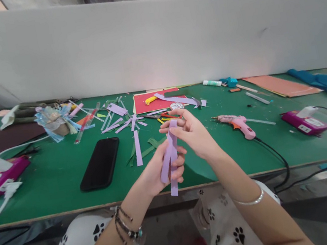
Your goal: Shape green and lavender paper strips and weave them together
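Note:
A purple paper strip (pixel 170 159), looped over at the top with its two ends hanging down, is held between my hands above the table's front edge. My left hand (pixel 159 167) is closed round its lower part. At the top of the loop, my right hand (pixel 192 134) pinches the strip between thumb and fingers. Another purple strip (pixel 137 148) lies flat to the left of my hands, beside green paper strips (pixel 151 149). Behind my right hand are red-handled scissors (pixel 171 115), partly covered by the fingers.
A black phone (pixel 100 164) lies at front left. To the right rests a pink glue gun (pixel 238 123), its cord running off the front edge. Magenta power strips (pixel 304 122) sit at both sides. Red paper (pixel 142 103), a glue stick (pixel 212 83) and paper scraps (pixel 117 109) lie farther back.

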{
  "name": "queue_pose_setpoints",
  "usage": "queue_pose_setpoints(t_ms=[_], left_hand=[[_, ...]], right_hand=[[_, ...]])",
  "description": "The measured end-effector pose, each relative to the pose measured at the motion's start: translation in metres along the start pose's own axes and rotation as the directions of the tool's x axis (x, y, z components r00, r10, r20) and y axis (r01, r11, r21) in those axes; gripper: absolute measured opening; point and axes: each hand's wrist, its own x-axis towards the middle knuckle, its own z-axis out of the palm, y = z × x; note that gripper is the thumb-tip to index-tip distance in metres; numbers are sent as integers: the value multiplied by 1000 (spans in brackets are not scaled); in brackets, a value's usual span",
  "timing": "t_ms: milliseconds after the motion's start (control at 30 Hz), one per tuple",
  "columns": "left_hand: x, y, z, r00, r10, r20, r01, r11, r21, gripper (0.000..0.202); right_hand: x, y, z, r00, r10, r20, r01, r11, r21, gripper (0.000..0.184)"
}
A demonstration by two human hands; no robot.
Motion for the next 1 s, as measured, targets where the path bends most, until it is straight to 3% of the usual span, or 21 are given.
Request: queue_pose_setpoints(t_ms=[167, 267, 300, 400, 533, 767, 1000], left_hand=[[1, -2, -5, 999, 38, -11, -37, 993, 115, 25], [1, 0, -7, 995, 96, -26, -87, 962, 257, 24], [0, 1, -7, 992, 119, -31, -103, 940, 324, 24], [-3, 6, -8, 982, 175, -77, -105, 829, 549, 29], [-9, 15, -12, 973, 203, -107, -60, 676, 735, 36], [-19, 28, -12, 965, 245, -94, -39, 488, 872, 17], [-24, 36, -14, 914, 395, -93, -27, 287, 957, 18]], right_hand=[[0, -3, -2, 996, -33, 87, 39, 997, -60, 24], [1, -10, -8, 993, 10, 117, 17, 974, -225, 8], [1, -12, -11, 990, 34, 139, 8, 957, -289, 12], [0, -19, -21, 971, 98, 218, 3, 907, -420, 18], [0, -21, -35, 942, 175, 288, -10, 869, -495, 9], [0, -23, -45, 935, 148, 323, 5, 903, -429, 12], [-2, -22, -41, 949, 140, 282, 45, 825, -564, 16]])
